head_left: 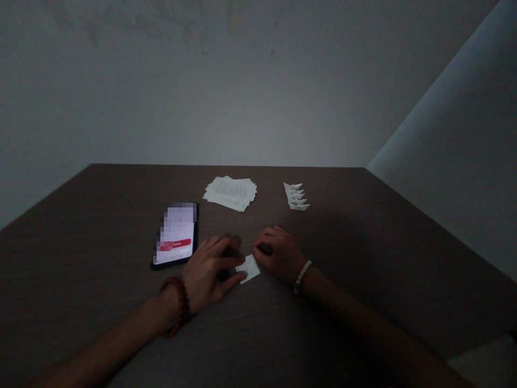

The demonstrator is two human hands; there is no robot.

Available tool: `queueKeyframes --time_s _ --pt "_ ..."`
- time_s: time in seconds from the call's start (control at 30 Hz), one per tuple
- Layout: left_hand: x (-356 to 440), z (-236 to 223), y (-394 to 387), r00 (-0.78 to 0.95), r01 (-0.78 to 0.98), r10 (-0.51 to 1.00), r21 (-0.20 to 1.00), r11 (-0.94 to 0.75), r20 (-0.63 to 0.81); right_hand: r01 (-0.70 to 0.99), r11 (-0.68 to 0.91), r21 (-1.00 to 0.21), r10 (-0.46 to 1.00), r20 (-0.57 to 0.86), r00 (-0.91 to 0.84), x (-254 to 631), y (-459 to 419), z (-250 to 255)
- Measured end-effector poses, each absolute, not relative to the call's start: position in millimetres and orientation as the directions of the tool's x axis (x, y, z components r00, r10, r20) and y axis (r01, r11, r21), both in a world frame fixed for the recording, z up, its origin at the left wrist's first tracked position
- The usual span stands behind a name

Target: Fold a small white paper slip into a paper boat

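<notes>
A small white paper slip (249, 268) lies on the dark wooden table (363, 231) between my hands. My left hand (212, 272), with a brown bead bracelet on the wrist, presses its fingers and thumb onto the slip's left side. My right hand (278, 252), with a white bead bracelet, has its fingers curled down on the slip's upper right edge. Part of the slip is hidden under both hands.
A lit phone (176, 234) lies left of my hands. A stack of white paper slips (231, 192) sits farther back, and a row of small folded paper boats (297, 196) lies to its right. Walls close off the table's far and right sides.
</notes>
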State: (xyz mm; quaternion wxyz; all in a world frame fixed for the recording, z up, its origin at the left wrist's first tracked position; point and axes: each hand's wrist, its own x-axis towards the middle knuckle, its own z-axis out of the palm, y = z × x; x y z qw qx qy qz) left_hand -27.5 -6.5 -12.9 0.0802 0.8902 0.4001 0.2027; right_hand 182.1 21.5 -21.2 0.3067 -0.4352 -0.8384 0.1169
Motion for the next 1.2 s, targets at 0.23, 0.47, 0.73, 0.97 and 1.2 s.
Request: queueKeyframes --time_s 0.23,0.47,0.73,0.97,1.2 --pt "-28 -14 -6 0.585 0.678 0.742 0.306 -0.669 0.327 0.633 0.632 -0.447 0.774 0.407 -0.485 187 17 -20" --pt "-31 -18 -4 0.565 0.682 0.741 0.300 -0.667 0.363 0.579 0.648 -0.494 0.760 0.371 -0.534 190 11 -17" --pt "-30 -11 -5 0.550 0.653 0.736 0.348 -0.673 0.394 0.473 0.540 -0.696 0.835 0.370 -0.408 188 5 -14" --pt "-30 -2 -11 0.554 0.558 0.656 0.356 -0.749 0.513 0.386 0.688 -0.615 0.722 0.527 -0.448 189 4 -11" --pt "-30 -3 -13 0.598 0.561 0.575 0.221 -0.798 0.558 0.458 0.834 -0.308 0.547 0.570 -0.613 195 7 -11"
